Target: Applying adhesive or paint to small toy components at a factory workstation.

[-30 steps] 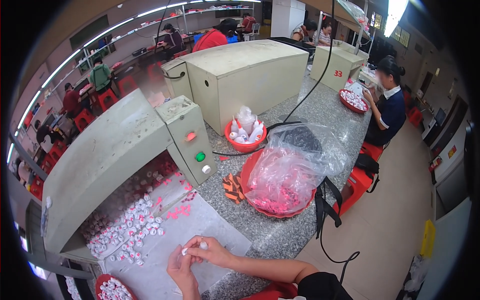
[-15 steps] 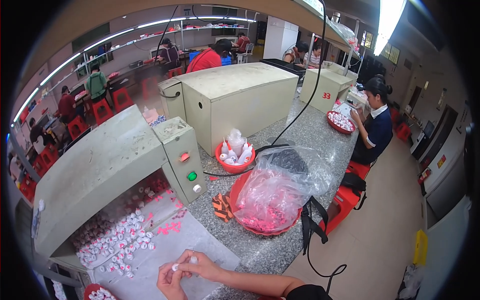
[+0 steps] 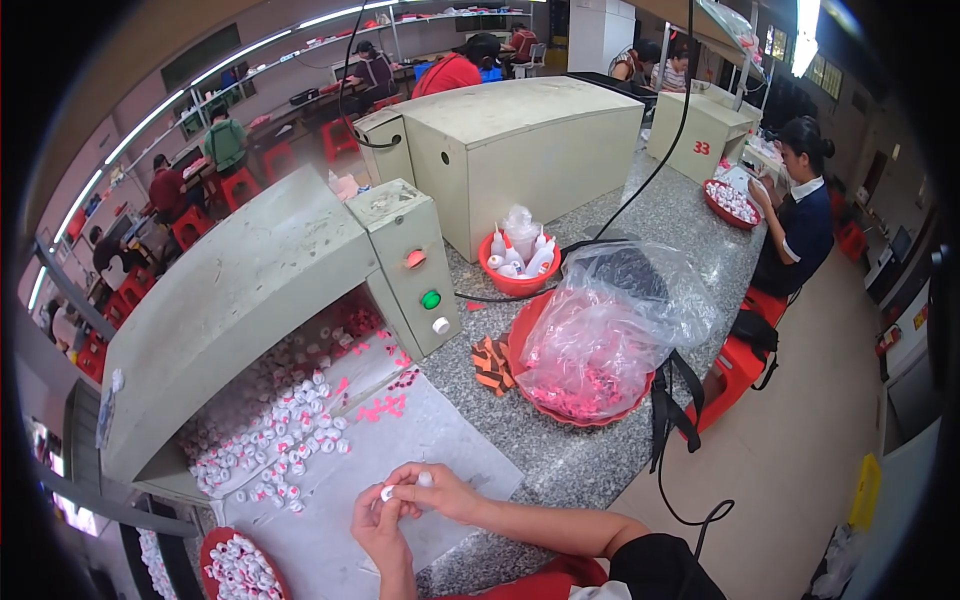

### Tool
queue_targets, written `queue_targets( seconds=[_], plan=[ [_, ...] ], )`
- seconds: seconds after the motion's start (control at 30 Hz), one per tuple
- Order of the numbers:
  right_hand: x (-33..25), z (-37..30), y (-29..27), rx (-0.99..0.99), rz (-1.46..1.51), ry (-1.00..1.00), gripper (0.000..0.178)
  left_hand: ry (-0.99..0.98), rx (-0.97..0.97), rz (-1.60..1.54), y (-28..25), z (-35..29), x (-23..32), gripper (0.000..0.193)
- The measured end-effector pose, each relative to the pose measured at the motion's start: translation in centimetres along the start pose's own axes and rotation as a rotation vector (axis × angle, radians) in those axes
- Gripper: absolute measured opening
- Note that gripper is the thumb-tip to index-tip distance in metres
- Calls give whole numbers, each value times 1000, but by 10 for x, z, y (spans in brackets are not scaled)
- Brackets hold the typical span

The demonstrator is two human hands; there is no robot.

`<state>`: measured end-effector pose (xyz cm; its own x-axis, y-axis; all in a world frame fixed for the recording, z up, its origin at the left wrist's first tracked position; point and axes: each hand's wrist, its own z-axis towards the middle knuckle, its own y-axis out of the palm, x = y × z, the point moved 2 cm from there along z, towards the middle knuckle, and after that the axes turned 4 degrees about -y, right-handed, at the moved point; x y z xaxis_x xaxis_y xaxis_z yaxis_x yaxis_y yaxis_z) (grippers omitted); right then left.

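Observation:
Over the white sheet [image 3: 460,440], my two hands meet near the lower middle. My left hand [image 3: 378,528] is closed on a small white round piece [image 3: 388,493]. Fingers of my right hand [image 3: 448,494] press against that piece. A white item like a small bottle or its tip [image 3: 425,479] sticks up from my right hand; most of it is hidden by the fingers. Many similar white round pieces with pink marks [image 3: 300,420] lie heaped at the mouth of the grey machine [image 3: 240,330], beside small pink pieces [image 3: 383,408].
A red basket of white pieces [image 3: 205,548] stands at the lower left. Right of the sheet are orange-black scraps [image 3: 490,365], a red basket [image 3: 522,325] with a plastic bag of pink pieces [image 3: 590,385], and a red bowl of white bottles [image 3: 515,284]. A co-worker [image 3: 800,215] sits far right.
The whole view has shifted, so the bench sits further right and higher, and more of the lower-left basket shows. My hands stay together around the white piece.

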<state>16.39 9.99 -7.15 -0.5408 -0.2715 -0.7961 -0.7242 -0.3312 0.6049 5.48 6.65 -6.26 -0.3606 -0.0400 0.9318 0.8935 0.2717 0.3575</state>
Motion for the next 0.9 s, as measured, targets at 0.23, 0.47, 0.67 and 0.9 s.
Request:
queue_targets(
  seconds=[0.23, 0.47, 0.67, 0.9],
  plan=[
    [5, -6, 0, 8, 2, -3, 18, 29, -3, -5, 5, -10, 6, 17],
    [0, 2, -2, 134, -58, 4, 15, 23, -12, 12, 1, 3, -4, 19],
    [7, 7, 15, 121, -94, 92, 14, 23, -36, -122, -15, 2, -2, 21],
    [9, -10, 8, 138, 28, -23, 13, 74, -148, -53, -11, -7, -3, 21]
  ],
)
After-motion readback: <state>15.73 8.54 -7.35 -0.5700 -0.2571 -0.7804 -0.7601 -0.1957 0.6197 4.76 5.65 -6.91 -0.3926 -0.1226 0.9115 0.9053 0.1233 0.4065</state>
